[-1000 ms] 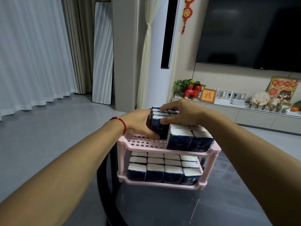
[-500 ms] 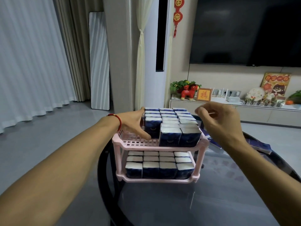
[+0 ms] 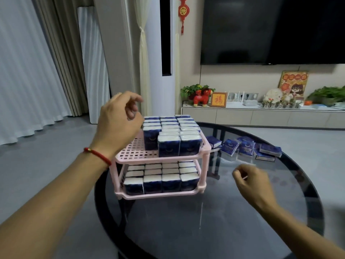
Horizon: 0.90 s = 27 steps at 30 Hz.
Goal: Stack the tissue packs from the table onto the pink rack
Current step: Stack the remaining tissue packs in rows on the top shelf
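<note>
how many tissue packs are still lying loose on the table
About 6 loose packs, clustered on the glass table right of the pink rack; they overlap, so some may be hidden.

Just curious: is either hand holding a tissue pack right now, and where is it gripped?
No. The left hand hovers above the rack, the right hand above the table; both empty.

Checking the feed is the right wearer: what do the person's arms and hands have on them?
Both forearms are bare, with no sleeves in view and no gloves. The left hand has a thin red cord bracelet with a small gold-coloured bead at the wrist. The right hand shows no bracelet, watch or ring.
</note>
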Available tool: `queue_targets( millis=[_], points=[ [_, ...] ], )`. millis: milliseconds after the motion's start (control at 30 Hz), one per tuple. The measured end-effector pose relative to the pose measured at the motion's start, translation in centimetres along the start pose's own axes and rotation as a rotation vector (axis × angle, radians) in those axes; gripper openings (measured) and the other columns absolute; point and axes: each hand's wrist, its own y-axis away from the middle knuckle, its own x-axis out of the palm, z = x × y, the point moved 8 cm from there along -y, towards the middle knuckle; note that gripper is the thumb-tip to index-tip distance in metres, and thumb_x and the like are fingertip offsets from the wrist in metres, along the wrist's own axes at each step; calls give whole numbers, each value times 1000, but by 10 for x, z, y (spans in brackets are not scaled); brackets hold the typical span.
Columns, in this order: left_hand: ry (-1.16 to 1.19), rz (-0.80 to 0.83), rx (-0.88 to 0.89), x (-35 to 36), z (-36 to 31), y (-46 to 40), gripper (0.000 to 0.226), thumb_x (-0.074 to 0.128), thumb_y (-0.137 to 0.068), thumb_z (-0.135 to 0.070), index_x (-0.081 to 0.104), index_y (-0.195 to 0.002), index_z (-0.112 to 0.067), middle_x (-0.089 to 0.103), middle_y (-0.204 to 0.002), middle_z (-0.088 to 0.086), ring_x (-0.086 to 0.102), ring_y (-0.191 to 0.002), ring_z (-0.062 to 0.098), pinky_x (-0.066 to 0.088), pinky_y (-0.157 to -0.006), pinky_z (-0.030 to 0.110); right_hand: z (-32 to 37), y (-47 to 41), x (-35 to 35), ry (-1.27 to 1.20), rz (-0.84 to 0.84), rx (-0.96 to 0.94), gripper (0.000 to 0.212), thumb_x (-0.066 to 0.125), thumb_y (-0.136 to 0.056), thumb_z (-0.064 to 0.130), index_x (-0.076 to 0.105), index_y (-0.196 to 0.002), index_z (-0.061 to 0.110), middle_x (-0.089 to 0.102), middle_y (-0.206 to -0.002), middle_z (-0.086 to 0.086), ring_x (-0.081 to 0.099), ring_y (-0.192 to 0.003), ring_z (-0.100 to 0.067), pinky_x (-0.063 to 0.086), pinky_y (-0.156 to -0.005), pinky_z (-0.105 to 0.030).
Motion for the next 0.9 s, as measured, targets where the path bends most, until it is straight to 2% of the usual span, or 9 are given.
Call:
queue_targets(
  millis=[67,167,367,500,567,667,767,833,900],
  points=[
    [144,-81,60,0,-43,30,22,63,-84,5,69,-96,-13,63,-87,1,58,-72,9,46,-66,11,-25,-2,25,86,114,52,6,64,-94,24,69,-97,23,71,-103,-1,65,-82,-12,59,-79,-41],
    [332,75,135,51,-94,89,21,65,-79,7,68,-86,-13,60,-83,-4,57,-71,11,42,-65,14,-47,-20,46,196,198,101,35,63,-95,26,61,-128,15,59,-132,-7,63,-107,-19,55,-96,-43],
    [256,656,129,202,-91,199,21,54,-88,-20,62,-106,-23,54,-101,-10,54,-98,11,49,-89,33,-64,-70,60,306,171,67,56,58,-97,22,40,-150,17,38,-158,-6,57,-122,-32,49,-99,-52],
    [233,728,43,234,-76,209,25,52,-95,-28,60,-118,-25,52,-112,-12,51,-107,5,47,-96,31,-75,-102,82,443,236,22,71,50,-101,32,14,-162,24,5,-171,0,39,-140,-37,39,-108,-56],
    [218,717,6,238,-73,207,25,50,-95,-32,59,-118,-27,52,-113,-14,51,-108,3,46,-95,28,-77,-117,92,495,303,-13,70,42,-104,38,6,-163,25,1,-172,1,37,-140,-37,39,-110,-54],
    [213,720,-2,239,-72,207,24,50,-94,-33,58,-117,-29,51,-113,-16,50,-108,2,45,-92,22,-75,-121,98,603,344,-38,60,36,-106,40,18,-161,22,15,-169,-1,38,-139,-32,39,-107,-51],
    [240,729,-33,239,-70,207,21,53,-97,-29,58,-117,-29,49,-111,-17,49,-106,0,41,-90,15,-55,-96,85,627,255,-139,42,40,-104,38,45,-142,21,49,-148,-3,49,-127,-27,41,-99,-46],
    [259,727,-73,240,-68,208,21,54,-99,-27,58,-120,-28,49,-114,-15,48,-107,0,37,-92,9,-43,-66,70,616,245,-211,37,42,-101,40,53,-133,24,57,-136,2,55,-120,-23,38,-94,-44],
    [255,724,-98,242,-69,206,27,52,-100,-27,56,-127,-24,47,-122,-12,49,-111,3,40,-98,14,-30,-30,46,528,252,-260,39,45,-98,41,60,-131,27,61,-134,5,57,-119,-19,36,-92,-42]
  ],
)
